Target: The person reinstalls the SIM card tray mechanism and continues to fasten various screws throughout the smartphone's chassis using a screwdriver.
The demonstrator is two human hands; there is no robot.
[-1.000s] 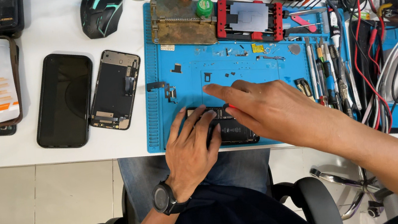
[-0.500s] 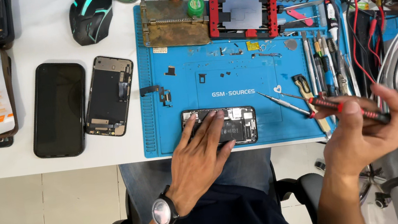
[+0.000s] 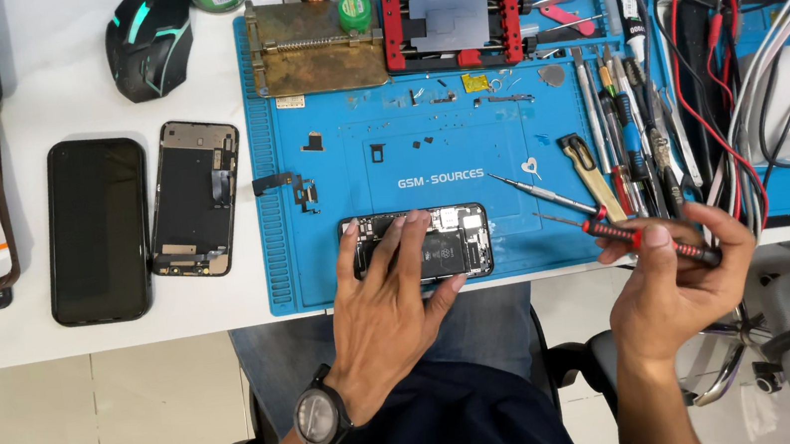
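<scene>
Down on the blue mat (image 3: 327, 160), near its front edge, lies an opened phone (image 3: 428, 245) with its insides showing. The left hand (image 3: 388, 313) rests on the phone's left part, fingers spread flat across it and thumb reaching out toward the phone's lower right edge. A dark watch (image 3: 319, 417) sits on that wrist.

The right hand (image 3: 676, 283) is off the mat's front right corner, above the table edge. Its fingers are curled round a red-and-black screwdriver (image 3: 653, 240), thumb laid along the handle, thin tip pointing left toward the phone but apart from it. A second thin screwdriver (image 3: 542, 193) lies on the mat just above it, beside a yellow-handled tool (image 3: 595, 177).

Left of the mat, on the white table (image 3: 17, 88), lie a black screen (image 3: 98, 228) and a bare phone frame (image 3: 194, 197) side by side. A black mouse (image 3: 148, 26) sits further back. At the mat's far edge stand a brass holder (image 3: 313, 41) and a red clamp (image 3: 451, 24). A row of tools and a tangle of cables (image 3: 730, 90) fill the right side.
</scene>
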